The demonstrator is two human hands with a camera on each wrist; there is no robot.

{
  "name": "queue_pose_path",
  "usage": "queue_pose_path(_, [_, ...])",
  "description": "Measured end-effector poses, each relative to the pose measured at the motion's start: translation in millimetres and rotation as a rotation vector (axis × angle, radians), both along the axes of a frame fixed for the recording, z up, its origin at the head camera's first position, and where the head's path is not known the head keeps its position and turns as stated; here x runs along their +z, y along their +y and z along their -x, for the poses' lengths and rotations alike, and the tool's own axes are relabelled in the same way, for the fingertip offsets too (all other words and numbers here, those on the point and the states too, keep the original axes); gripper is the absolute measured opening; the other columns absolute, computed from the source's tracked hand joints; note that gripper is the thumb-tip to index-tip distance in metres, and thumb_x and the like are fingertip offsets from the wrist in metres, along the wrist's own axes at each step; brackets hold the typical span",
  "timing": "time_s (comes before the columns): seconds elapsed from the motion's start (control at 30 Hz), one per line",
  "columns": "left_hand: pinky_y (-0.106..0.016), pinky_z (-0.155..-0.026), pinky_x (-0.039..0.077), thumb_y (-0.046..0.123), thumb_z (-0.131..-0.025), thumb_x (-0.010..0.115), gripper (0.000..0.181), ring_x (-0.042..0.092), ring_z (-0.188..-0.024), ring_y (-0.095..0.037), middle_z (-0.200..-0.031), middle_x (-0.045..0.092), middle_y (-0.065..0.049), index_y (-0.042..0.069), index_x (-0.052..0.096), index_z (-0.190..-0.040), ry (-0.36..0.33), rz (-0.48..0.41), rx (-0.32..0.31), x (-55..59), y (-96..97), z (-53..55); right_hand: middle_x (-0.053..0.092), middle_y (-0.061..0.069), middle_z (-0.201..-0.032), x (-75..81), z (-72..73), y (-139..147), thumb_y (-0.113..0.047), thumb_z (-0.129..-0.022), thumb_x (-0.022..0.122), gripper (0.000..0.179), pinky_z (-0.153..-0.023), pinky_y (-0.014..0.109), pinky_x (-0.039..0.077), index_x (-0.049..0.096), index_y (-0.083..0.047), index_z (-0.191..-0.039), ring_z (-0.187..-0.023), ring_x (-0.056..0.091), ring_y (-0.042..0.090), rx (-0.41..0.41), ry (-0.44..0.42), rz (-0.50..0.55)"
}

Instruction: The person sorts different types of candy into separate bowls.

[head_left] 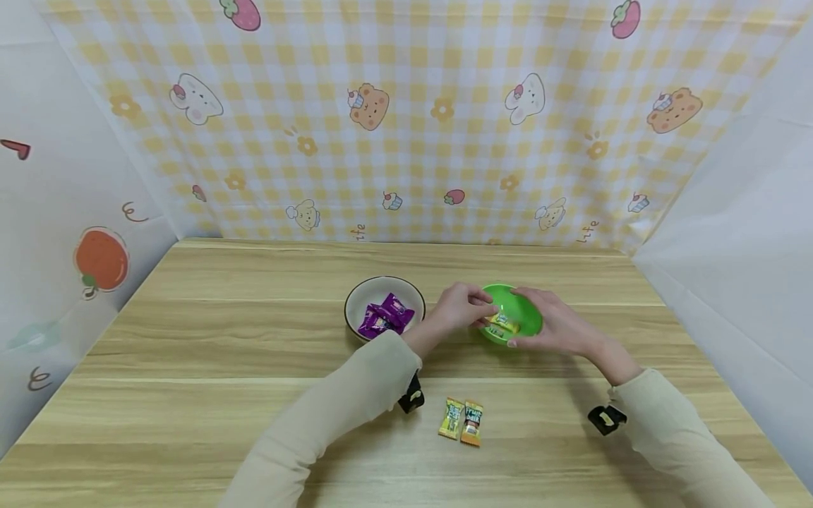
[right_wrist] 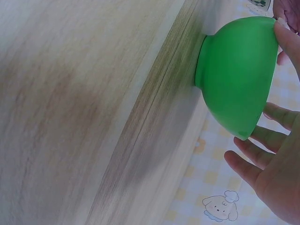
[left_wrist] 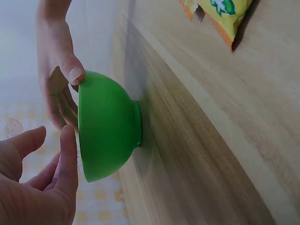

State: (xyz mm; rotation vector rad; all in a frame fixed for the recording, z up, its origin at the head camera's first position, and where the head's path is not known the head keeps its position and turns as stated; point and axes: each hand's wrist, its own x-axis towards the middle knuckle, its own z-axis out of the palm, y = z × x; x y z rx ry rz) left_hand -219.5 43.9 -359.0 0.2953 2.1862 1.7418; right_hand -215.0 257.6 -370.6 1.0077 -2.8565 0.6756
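Note:
A green bowl point(head_left: 528, 316) stands upright on the wooden table, with yellow-wrapped candies point(head_left: 505, 324) inside. My right hand point(head_left: 554, 323) holds the bowl from the right, its thumb on the near rim and its fingers spread along the far side. At the left rim is my left hand point(head_left: 462, 307), fingertips over the bowl's edge. In the left wrist view, the thumb and index finger of that hand point(left_wrist: 42, 173) are apart, with nothing visible between them. Part of the bowl's inside is hidden by the left fingers.
Left of the green bowl stands a white bowl point(head_left: 358, 302) with a dark rim, holding several purple-wrapped candies point(head_left: 387, 315). Nearer the front, a yellow candy point(head_left: 451, 418) and an orange-ended candy point(head_left: 472, 423) lie side by side. A checked cloth point(head_left: 419, 155) hangs behind the table.

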Motion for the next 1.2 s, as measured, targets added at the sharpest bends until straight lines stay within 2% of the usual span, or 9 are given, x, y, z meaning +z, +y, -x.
queue_pose_path(0.07, [-0.035, -0.067, 0.054, 0.008, -0.083, 0.067, 0.023, 0.064, -0.063, -0.019, -0.085, 0.065, -0.016, -0.006, 0.062, -0.101, 0.006, 0.001, -0.009, -0.2, -1.6, -1.3, 0.045, 0.026, -0.128, -0.1, -0.1, 0, -0.038, -0.068, 0.078, 0.085, -0.087, 0.057, 0.038, 0.039, 0.004, -0.132, -0.114, 0.04, 0.043, 0.001, 0.004, 0.0])
queue_pose_path(0.27, [-0.033, -0.063, 0.055, 0.01, -0.081, 0.069, 0.022, 0.062, -0.061, -0.018, -0.075, 0.061, -0.007, -0.002, 0.064, -0.098, 0.034, 0.045, -0.023, -0.2, -10.0, -7.7, 0.045, 0.025, -0.128, -0.5, 0.2, 0, -0.04, -0.068, 0.078, 0.087, -0.086, 0.056, 0.04, 0.039, 0.004, -0.132, -0.114, 0.041, 0.042, -0.001, 0.0, 0.0])
queue_pose_path(0.47, [-0.031, -0.061, 0.054, 0.01, -0.08, 0.07, 0.021, 0.061, -0.066, -0.019, -0.076, 0.059, -0.004, 0.001, 0.064, -0.099, 0.024, 0.084, -0.08, -2.4, -22.9, -19.0, 0.046, 0.025, -0.128, 0.2, 0.6, 0, -0.04, -0.066, 0.079, 0.089, -0.087, 0.057, 0.039, 0.039, 0.004, -0.132, -0.113, 0.041, 0.041, -0.004, -0.001, 0.005])
queue_pose_path(0.7, [-0.03, -0.058, 0.052, 0.013, -0.08, 0.071, 0.025, 0.06, -0.064, -0.02, -0.079, 0.06, -0.002, 0.002, 0.064, -0.1, 0.06, 0.118, -0.193, -7.3, -38.1, -39.0, 0.046, 0.025, -0.127, 1.1, 0.1, -1, -0.04, -0.066, 0.079, 0.089, -0.089, 0.059, 0.036, 0.039, 0.004, -0.132, -0.114, 0.041, 0.042, -0.007, -0.002, 0.007])
queue_pose_path(0.87, [-0.034, -0.057, 0.054, 0.005, -0.079, 0.069, 0.029, 0.062, -0.068, -0.029, -0.079, 0.06, -0.005, -0.004, 0.06, -0.105, -0.019, 0.074, -0.271, -14.3, -46.6, -57.1, 0.045, 0.026, -0.128, 0.8, 0.0, -1, -0.04, -0.066, 0.079, 0.089, -0.092, 0.059, 0.033, 0.039, 0.004, -0.132, -0.115, 0.04, 0.043, -0.007, 0.006, 0.003])
queue_pose_path(0.97, [-0.033, -0.056, 0.054, 0.002, -0.078, 0.07, 0.03, 0.061, -0.065, -0.027, -0.08, 0.059, -0.005, -0.005, 0.059, -0.105, -0.05, 0.065, -0.307, -18.8, -52.3, -65.8, 0.045, 0.027, -0.127, 0.3, 0.5, -1, -0.04, -0.066, 0.079, 0.088, -0.092, 0.059, 0.034, 0.04, 0.004, -0.131, -0.114, 0.041, 0.044, -0.002, 0.017, 0.003])
queue_pose_path(1.1, [-0.031, -0.054, 0.053, 0.0, -0.077, 0.07, 0.03, 0.057, -0.059, -0.018, -0.079, 0.059, -0.004, -0.005, 0.058, -0.103, -0.039, 0.091, -0.349, -24.6, -59.8, -75.1, 0.046, 0.027, -0.126, 0.2, 0.4, -1, -0.04, -0.067, 0.079, 0.087, -0.091, 0.06, 0.034, 0.04, 0.005, -0.131, -0.114, 0.041, 0.045, 0.001, 0.022, 0.003])
queue_pose_path(1.2, [-0.031, -0.052, 0.052, 0.0, -0.075, 0.071, 0.029, 0.055, -0.057, -0.016, -0.078, 0.058, -0.003, -0.004, 0.059, -0.101, -0.02, 0.12, -0.354, -28.3, -63.6, -80.6, 0.045, 0.027, -0.127, 0.5, 0.0, -1, -0.041, -0.067, 0.079, 0.088, -0.091, 0.06, 0.034, 0.04, 0.004, -0.131, -0.115, 0.04, 0.045, -0.005, 0.014, -0.001])
